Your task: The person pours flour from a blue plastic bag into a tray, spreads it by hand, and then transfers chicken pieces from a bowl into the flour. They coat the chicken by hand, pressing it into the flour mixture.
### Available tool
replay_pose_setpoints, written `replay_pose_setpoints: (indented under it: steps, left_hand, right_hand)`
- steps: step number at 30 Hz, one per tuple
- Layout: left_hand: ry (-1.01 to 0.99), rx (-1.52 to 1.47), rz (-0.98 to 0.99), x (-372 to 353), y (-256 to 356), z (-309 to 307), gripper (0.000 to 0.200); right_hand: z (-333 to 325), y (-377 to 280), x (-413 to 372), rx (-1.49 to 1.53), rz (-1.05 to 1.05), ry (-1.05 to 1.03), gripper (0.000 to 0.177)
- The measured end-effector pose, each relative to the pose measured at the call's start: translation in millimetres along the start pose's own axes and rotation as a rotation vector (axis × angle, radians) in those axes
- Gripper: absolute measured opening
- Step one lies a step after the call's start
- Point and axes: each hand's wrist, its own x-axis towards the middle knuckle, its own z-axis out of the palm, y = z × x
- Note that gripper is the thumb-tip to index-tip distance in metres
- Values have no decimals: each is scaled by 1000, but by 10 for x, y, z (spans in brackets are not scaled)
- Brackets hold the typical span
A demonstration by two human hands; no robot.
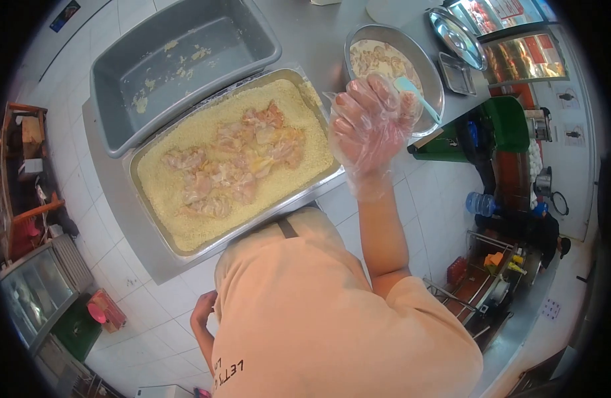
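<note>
My right hand (373, 123), in a clear plastic glove, is curled closed between the breading tray and a metal bowl (438, 99). Whatever its fingers hold is hidden. The bowl contains chicken pieces (378, 58) in a pale liquid, and a light blue utensil (417, 98) leans on its rim beside the hand. In the metal tray (252, 240), wet raw chicken pieces (242, 162) lie grouped on pale crumbs (179, 229). My bare left hand (203, 308) hangs low beside my body, its fingers partly out of sight.
A grey plastic tub (186, 50) with bits of crumb stands against the tray's far side. Beyond the bowl are a round metal lid (457, 38) and a small metal tray (457, 73). A green container (508, 126) stands to the right, off the table.
</note>
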Motion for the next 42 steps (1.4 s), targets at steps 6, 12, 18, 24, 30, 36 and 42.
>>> replay_pose_setpoints:
  steps: [6, 12, 18, 24, 30, 36, 42]
  left_hand:
    - [8, 200, 475, -1093, 1885, 41, 34]
    - [276, 416, 1553, -1375, 3293, 1563, 44]
    - [167, 528, 1792, -979, 3679, 2365, 24]
    - [51, 678, 1663, -762, 4137, 3027, 20]
    - [-156, 499, 1417, -649, 4335, 3781, 16]
    - [168, -41, 1403, -723, 4709, 4305, 11]
    - [-296, 577, 1218, -897, 4094, 5548, 15]
  right_hand:
    - [-188, 116, -78, 6, 51, -77, 32]
    - [31, 337, -24, -148, -158, 574, 35]
    - [-200, -190, -555, -405, -133, 680, 29]
    - [-520, -169, -1436, -459, -189, 972, 30]
    - [-28, -1193, -2239, -1476, 81, 639, 31]
    - [-1, -2600, -2972, -1252, -22, 691, 49]
    - [-465, -3099, -3212, -1477, -19, 619, 49]
